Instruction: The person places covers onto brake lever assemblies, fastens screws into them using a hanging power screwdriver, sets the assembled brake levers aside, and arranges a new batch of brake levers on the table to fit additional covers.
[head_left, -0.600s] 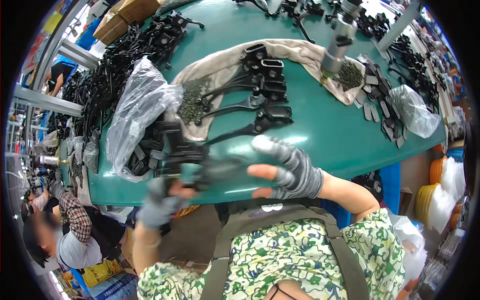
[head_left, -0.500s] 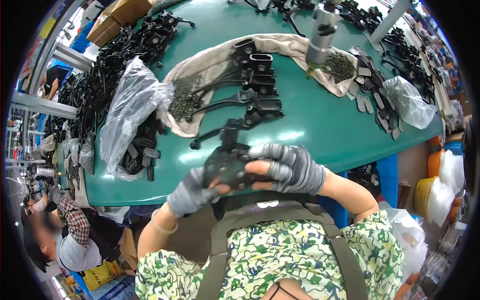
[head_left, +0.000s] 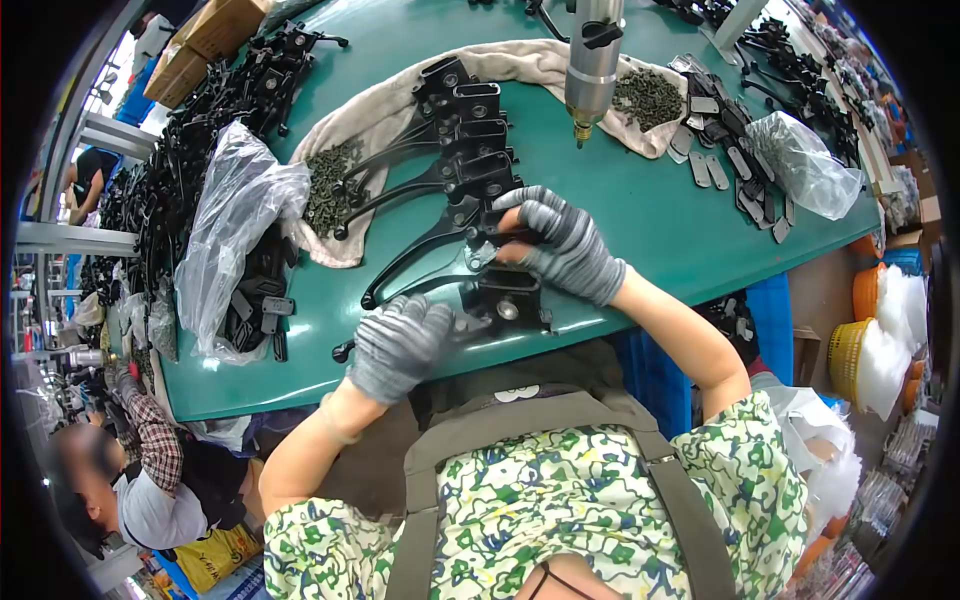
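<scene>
My left hand [head_left: 400, 345], in a grey glove, has its fingers curled over the lever of the nearest black lever assembly [head_left: 508, 300] at the table's front edge. My right hand [head_left: 565, 240], in a striped grey glove, bends its fingers and thumb round the body end of a lever assembly [head_left: 470, 222] just behind it. More black lever assemblies [head_left: 478, 135] stand in a row beyond, their levers pointing left. Small dark screws [head_left: 330, 185] lie on a beige cloth [head_left: 345, 248] left of the row.
A metal power screwdriver [head_left: 592, 70] hangs over the green table [head_left: 640, 210]. More screws [head_left: 648, 98], flat black plates [head_left: 735, 160] and a plastic bag [head_left: 810, 165] lie right. Another bag [head_left: 225, 230] and piled levers [head_left: 200, 140] lie left. A co-worker [head_left: 150, 480] sits at lower left.
The assembly that was between my hands is now down at the row's near end. My hands have moved apart, the right one up to the row. The view has shifted, so the table's contents appear further left.
</scene>
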